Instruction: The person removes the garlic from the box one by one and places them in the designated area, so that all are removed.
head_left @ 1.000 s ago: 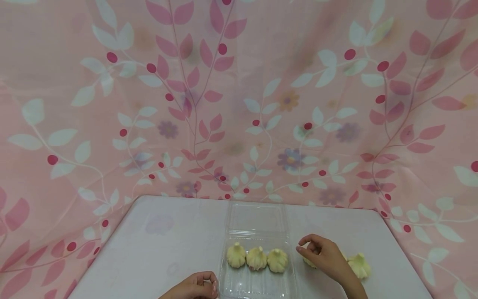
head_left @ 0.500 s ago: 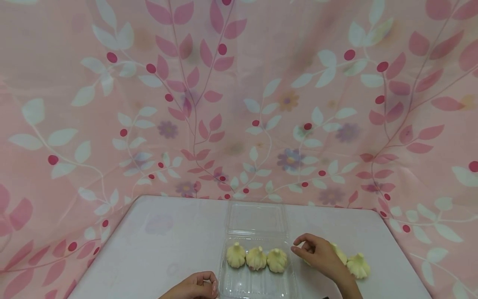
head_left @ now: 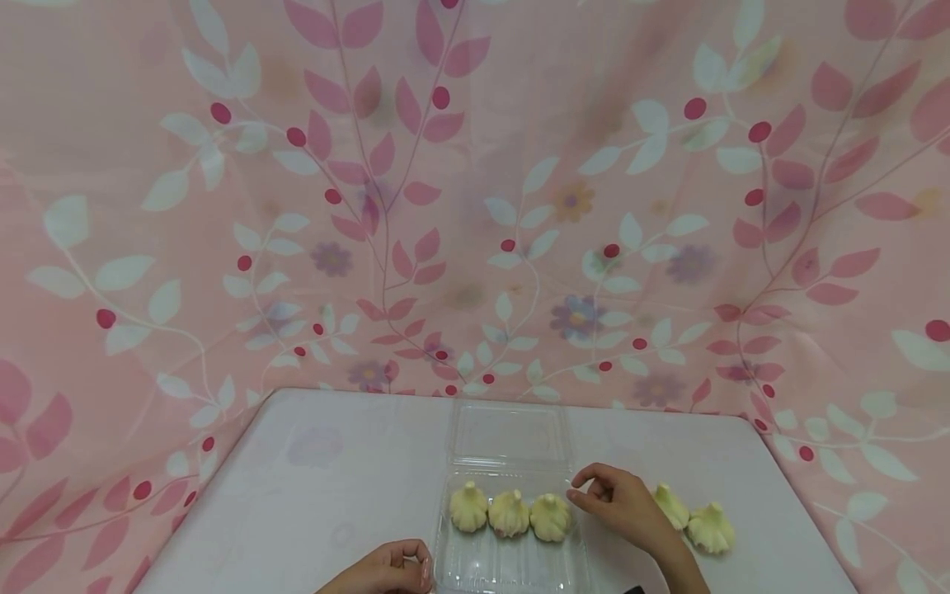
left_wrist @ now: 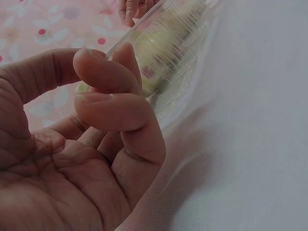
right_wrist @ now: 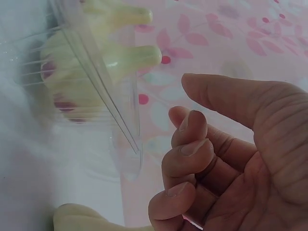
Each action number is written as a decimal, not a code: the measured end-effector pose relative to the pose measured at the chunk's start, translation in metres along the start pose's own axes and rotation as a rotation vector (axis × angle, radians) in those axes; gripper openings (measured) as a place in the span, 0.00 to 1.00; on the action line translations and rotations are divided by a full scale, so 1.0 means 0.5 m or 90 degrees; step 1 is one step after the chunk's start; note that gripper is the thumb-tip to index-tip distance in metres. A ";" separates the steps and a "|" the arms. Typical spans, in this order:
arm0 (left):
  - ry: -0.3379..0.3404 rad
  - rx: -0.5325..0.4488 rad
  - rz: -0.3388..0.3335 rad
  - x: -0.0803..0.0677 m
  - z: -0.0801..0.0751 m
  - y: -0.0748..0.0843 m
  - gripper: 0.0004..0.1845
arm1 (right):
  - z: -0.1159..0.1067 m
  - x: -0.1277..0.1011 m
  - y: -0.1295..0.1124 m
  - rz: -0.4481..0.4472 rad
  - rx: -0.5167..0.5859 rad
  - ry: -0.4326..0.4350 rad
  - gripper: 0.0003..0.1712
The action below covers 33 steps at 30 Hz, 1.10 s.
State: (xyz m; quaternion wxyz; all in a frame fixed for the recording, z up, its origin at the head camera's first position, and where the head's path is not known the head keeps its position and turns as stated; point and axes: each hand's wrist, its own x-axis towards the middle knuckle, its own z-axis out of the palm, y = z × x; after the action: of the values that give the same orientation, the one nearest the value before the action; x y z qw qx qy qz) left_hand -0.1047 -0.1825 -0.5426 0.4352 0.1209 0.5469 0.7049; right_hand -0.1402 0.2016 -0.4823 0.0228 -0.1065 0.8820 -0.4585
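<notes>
Three pale garlic bulbs (head_left: 509, 515) stand in a row in the base of a clear plastic clamshell box (head_left: 512, 569), its lid (head_left: 510, 433) folded open to the back. My left hand (head_left: 392, 568) is at the box's left edge; in the left wrist view, the curled fingers (left_wrist: 115, 113) and thumb pinch its rim. Just right of the box my right hand (head_left: 619, 505) hovers, fingers loosely bent. Nothing is between its thumb and fingers (right_wrist: 185, 159) in the right wrist view. Two garlic bulbs (head_left: 711, 528) lie on the table to its right.
A white-covered table (head_left: 349, 462) bears everything, backed by a pink leaf-patterned curtain (head_left: 475, 206). Part of another garlic bulb (right_wrist: 82, 219) shows low in the right wrist view. A small dark object (head_left: 635, 590) peeks in at the head view's bottom edge.
My right hand has drifted left toward the box, uncovering the nearer of the two garlic bulbs on its right. The left hand and the three bulbs in the box have stayed put.
</notes>
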 end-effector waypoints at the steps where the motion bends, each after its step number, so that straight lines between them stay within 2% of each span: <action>1: 0.000 0.000 0.000 0.000 -0.001 0.000 0.03 | 0.002 0.001 -0.001 0.000 0.002 -0.003 0.11; 9: 0.003 -0.001 -0.001 0.000 -0.001 -0.003 0.03 | 0.013 0.001 -0.008 -0.003 0.013 -0.035 0.14; 24: 0.010 0.007 -0.004 0.001 -0.001 -0.005 0.02 | 0.031 0.008 -0.010 -0.019 0.001 -0.045 0.14; 33: 0.007 0.001 -0.003 0.001 0.001 -0.002 0.02 | 0.040 0.011 -0.010 -0.046 -0.008 -0.047 0.14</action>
State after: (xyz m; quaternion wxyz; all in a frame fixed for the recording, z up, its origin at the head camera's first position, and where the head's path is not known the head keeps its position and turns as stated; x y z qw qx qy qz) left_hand -0.1043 -0.1820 -0.5433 0.4338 0.1162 0.5500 0.7042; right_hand -0.1418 0.1814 -0.4895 0.0379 -0.1553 0.8790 -0.4492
